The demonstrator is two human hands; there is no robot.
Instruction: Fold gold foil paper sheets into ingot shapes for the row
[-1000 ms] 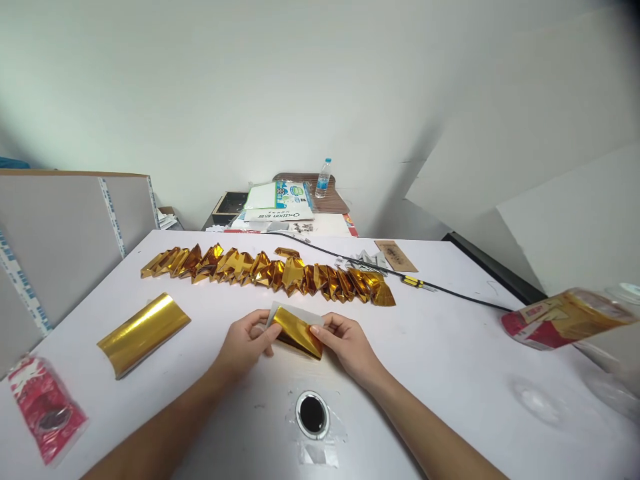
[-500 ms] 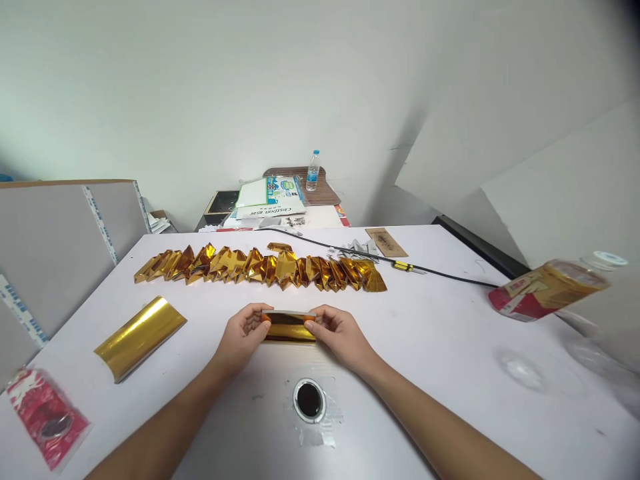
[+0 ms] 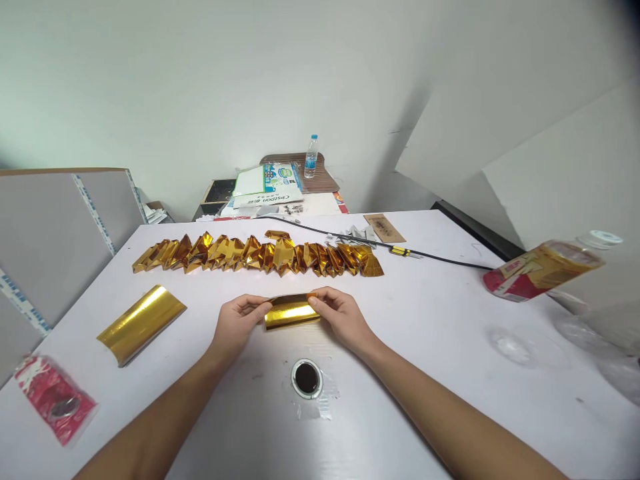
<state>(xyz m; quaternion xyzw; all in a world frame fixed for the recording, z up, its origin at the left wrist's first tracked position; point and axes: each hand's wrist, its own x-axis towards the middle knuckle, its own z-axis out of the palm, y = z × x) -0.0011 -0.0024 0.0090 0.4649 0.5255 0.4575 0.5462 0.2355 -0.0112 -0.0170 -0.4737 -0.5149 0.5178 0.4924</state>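
A shiny gold foil paper sheet [image 3: 293, 312], bent lengthwise, is held just above the white table. My left hand [image 3: 241, 321] pinches its left end between thumb and fingers. At the right end, my right hand [image 3: 343, 318] grips it the same way, thumb on the near face. Beyond my hands runs a long row of folded gold paper pieces [image 3: 233, 253], standing packed side by side. To the left lies a curved stack of gold foil paper [image 3: 145, 323].
A red plastic packet [image 3: 55, 400] lies front left. Before me is a round cable hole [image 3: 307, 378] ringed with tape. A black cable [image 3: 440, 261] crosses the back right, near a tilted drink bottle [image 3: 540, 267]. Silver folded papers [image 3: 357, 235] and a brown card [image 3: 384, 228] sit behind.
The gold sheet has turned in my fingers, so more of its bright near face shows and the grey upper edge is gone. The whole view has shifted slightly.
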